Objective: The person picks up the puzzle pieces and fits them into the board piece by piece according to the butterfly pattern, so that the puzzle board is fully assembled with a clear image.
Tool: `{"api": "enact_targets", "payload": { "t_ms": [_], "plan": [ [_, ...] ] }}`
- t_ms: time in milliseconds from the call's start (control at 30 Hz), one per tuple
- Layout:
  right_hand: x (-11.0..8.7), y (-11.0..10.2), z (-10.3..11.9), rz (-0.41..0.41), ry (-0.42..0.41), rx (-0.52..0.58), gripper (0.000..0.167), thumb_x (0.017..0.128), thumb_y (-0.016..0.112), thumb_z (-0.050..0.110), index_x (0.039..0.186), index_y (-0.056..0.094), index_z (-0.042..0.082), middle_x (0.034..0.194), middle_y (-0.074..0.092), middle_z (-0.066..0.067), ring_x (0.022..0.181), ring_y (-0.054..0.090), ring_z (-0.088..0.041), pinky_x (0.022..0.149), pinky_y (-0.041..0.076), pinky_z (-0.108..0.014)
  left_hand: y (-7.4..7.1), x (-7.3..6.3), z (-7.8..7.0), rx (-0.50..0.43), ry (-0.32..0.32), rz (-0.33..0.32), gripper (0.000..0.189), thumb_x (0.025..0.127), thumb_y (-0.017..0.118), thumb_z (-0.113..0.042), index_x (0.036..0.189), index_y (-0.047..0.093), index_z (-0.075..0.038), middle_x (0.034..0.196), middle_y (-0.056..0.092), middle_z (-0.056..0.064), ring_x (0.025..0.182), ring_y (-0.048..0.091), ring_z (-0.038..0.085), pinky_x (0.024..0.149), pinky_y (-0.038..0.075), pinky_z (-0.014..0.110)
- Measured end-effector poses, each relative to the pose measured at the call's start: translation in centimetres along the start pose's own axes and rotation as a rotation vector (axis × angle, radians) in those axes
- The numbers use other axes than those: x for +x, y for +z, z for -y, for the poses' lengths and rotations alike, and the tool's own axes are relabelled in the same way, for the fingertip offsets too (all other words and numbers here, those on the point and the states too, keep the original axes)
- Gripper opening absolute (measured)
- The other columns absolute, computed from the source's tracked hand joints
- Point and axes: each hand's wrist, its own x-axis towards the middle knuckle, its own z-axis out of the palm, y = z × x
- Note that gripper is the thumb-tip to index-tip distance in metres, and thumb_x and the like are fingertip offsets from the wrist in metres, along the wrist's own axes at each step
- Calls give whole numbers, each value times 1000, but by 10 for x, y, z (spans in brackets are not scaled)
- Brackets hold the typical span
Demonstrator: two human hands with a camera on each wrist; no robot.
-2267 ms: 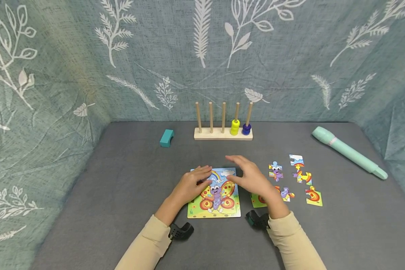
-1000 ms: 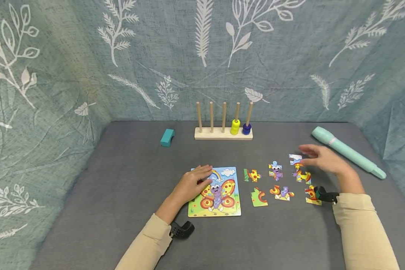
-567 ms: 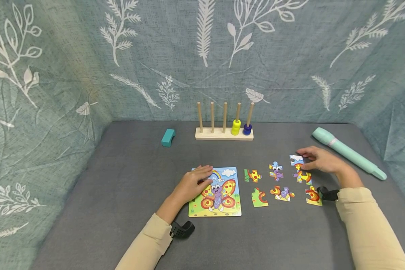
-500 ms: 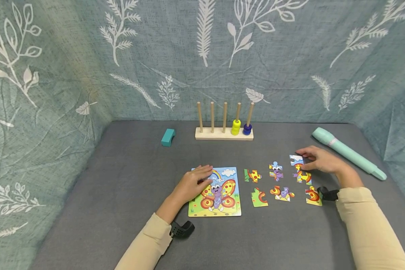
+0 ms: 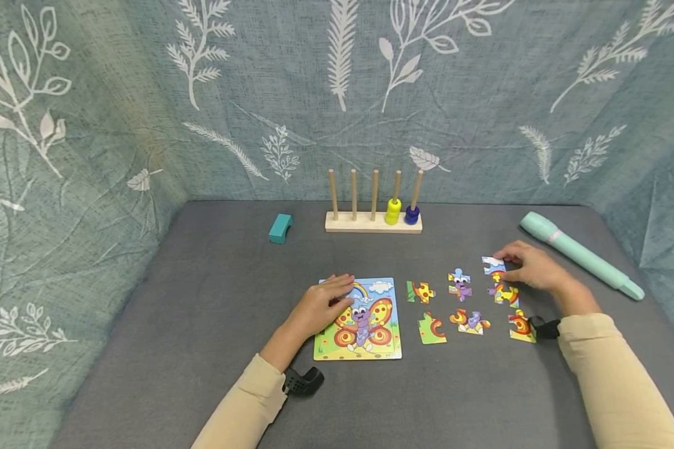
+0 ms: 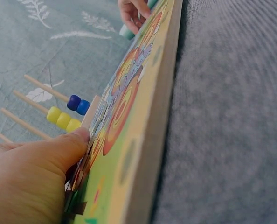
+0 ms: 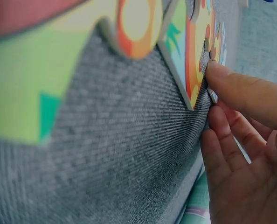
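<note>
My left hand (image 5: 317,308) lies with extended fingers on the upper left of a butterfly picture puzzle board (image 5: 384,350). In the left wrist view its thumb (image 6: 75,142) rests along the board's face. At the right, my right hand (image 5: 530,268) pinches the right side of a cloud-and-rainbow puzzle piece (image 5: 490,266), thumb and forefinger at its edges. That piece lies close over the cloth. Just below it is a yellow wing piece (image 5: 508,295). In the right wrist view the thumb (image 7: 222,70) partly covers the pinched piece.
Several more puzzle pieces lie between board and right hand, among them an antenna-face piece (image 5: 459,287) and a green corner piece (image 5: 431,330). Behind stand a wooden peg rack (image 5: 365,223) with yellow and blue beads, a teal arch block (image 5: 280,229) and a mint tube (image 5: 584,255).
My right hand has moved from beside the board to the far-right pieces, uncovering those near the board, and has closed its fingertips on the cloud-and-rainbow piece. My left hand has stayed in place.
</note>
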Motion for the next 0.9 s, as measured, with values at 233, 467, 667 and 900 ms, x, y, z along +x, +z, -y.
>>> {"api": "enact_targets", "payload": {
  "t_ms": [233, 467, 667, 900],
  "plan": [
    [0, 0, 0, 11, 47, 38, 35, 80, 73, 7, 111, 62, -8, 108, 54, -22, 99, 55, -34, 84, 49, -42, 1, -1, 1, 1, 2, -1, 38, 90, 66, -19, 125, 63, -3, 132, 59, 8, 127, 52, 22, 113, 36, 32],
    [-1, -3, 8, 37, 52, 8, 38, 83, 68, 9, 116, 59, -10, 111, 56, -28, 102, 56, -40, 88, 48, -52, 2, -2, 1, -1, 0, 2, 38, 91, 65, -20, 125, 62, -4, 133, 58, 8, 128, 51, 22, 113, 36, 33],
    [-2, -4, 24, -1, -10, -27, 38, 81, 71, 11, 113, 62, -7, 106, 63, -22, 96, 60, -34, 80, 51, -39, 2, -2, 1, 0, 4, -1, 38, 90, 65, -19, 125, 62, -3, 133, 58, 9, 127, 52, 22, 113, 37, 34],
    [-3, 0, 47, -55, -96, -50, 36, 83, 70, 9, 116, 62, -4, 106, 61, -20, 96, 60, -34, 81, 51, -46, 0, -1, 1, -8, -3, -2, 38, 90, 66, -18, 124, 63, -3, 133, 58, 9, 127, 52, 23, 113, 36, 34]
  ]
}}
